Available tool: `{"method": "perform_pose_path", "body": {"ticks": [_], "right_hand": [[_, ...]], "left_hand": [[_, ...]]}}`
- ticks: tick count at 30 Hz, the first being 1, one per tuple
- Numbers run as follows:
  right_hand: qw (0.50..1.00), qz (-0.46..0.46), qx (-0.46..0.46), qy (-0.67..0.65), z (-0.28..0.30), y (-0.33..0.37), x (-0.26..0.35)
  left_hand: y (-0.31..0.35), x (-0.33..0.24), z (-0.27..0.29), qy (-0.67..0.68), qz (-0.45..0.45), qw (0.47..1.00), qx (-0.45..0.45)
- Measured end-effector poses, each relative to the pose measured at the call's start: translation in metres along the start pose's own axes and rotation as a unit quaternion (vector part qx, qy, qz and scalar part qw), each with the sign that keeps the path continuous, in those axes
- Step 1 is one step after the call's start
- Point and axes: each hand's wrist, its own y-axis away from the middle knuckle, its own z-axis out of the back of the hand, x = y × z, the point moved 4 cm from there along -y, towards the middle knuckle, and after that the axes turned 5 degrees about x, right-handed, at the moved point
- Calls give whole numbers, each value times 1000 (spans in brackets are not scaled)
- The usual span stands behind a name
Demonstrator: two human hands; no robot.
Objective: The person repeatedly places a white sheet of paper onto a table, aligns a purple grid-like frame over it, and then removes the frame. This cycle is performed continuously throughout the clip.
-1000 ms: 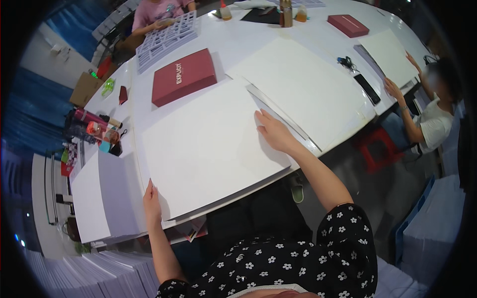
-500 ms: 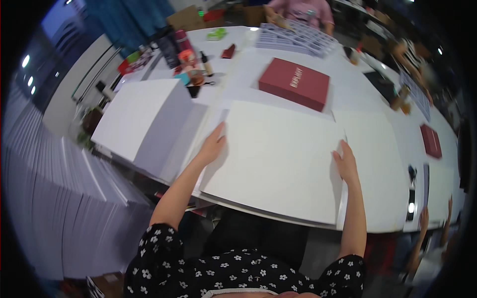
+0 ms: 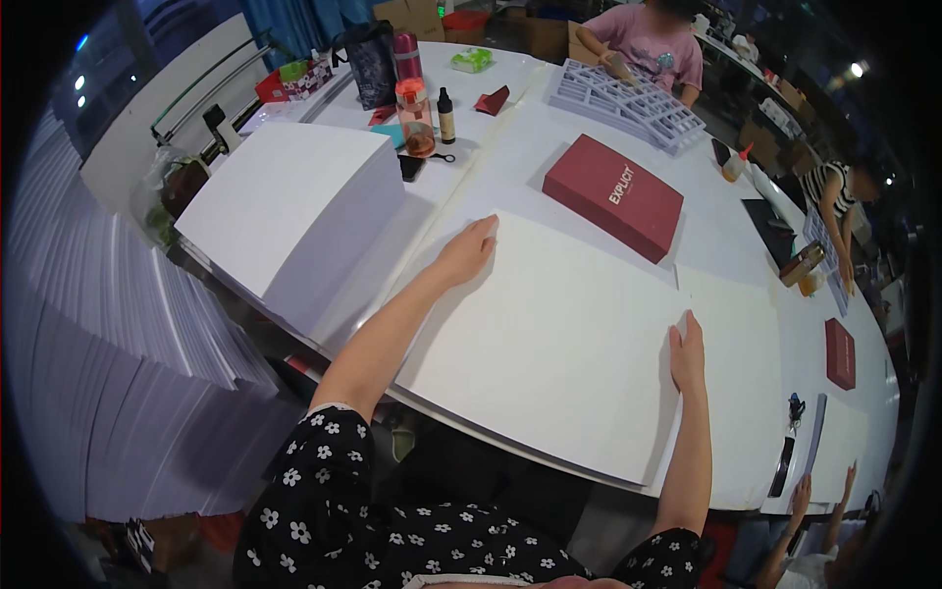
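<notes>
A large white sheet or thin stack of sheets (image 3: 549, 353) lies flat on the table in front of me, its near edge along the table's front edge. My left hand (image 3: 469, 253) lies at its far left edge, fingers stretched out toward the far left corner. Against the right edge rests my right hand (image 3: 689, 355), fingers straight and thumb apart on the sheet's side. Neither hand is wrapped round anything. Just beyond the sheet sits a closed dark red box (image 3: 616, 196) with pale lettering on its lid.
A tall stack of white sheets (image 3: 285, 196) stands left on the table (image 3: 491, 167); more stacked sheets (image 3: 147, 373) rise beside it. Behind are a pink bottle (image 3: 415, 116), a dark dropper bottle (image 3: 446, 116) and grey compartment trays (image 3: 628, 103). Co-workers sit at the far side and right.
My view has turned, so the table things appear shifted. My left hand is nearer the sheet's far left corner. My right hand stays at the right edge.
</notes>
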Motion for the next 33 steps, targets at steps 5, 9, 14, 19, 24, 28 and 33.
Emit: {"method": "perform_pose_path", "body": {"ticks": [5,9,14,19,24,28,33], "right_hand": [[975,23,-48,216,3,-10,22],[967,116,11,225,-29,-23,85],[954,170,72,235,-64,-27,99],[967,27,46,248,-22,-29,29],[957,47,86,272,1,52,23],[952,110,115,262,16,146,30],[957,101,140,232,29,234,40]], "left_hand": [[-11,-13,-2,-287,33,957,22],[-21,-62,-31,-321,-93,942,-14],[-25,-102,-72,-314,-150,931,109],[-32,-54,-48,-367,-79,922,99],[32,-19,2,-280,-16,957,71],[115,-22,19,-238,-34,966,96],[190,-28,33,-292,-7,953,85]]}}
